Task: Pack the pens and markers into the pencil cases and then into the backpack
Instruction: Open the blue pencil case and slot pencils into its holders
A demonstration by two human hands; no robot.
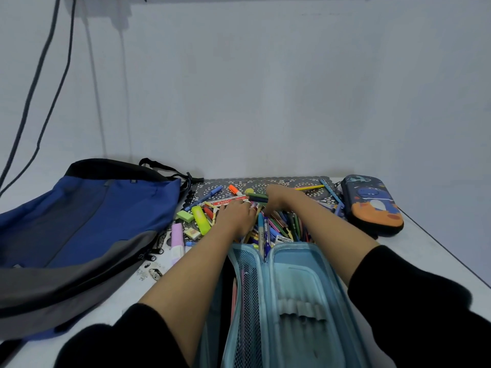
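A heap of pens and markers (281,224) lies on a dark lace mat (268,181) in the middle of the white table. My left hand (236,216) lies on the heap's left side, its fingers curled down over some pens. My right hand (277,196) is farther back and grips a dark green marker (256,197) that sticks out to the left. A light blue pencil case (295,288) lies open right in front of me, between my forearms, with a mesh pocket on its left half. At the left the blue and grey backpack (79,221) lies flat.
A dark dinosaur pencil case (372,205) lies closed at the right, by the table's edge. Left of the heap lie a yellow-green highlighter (201,219), a lilac highlighter (177,240), a green eraser (185,216) and an orange marker (235,189). Two cables (39,102) hang down the wall at the left.
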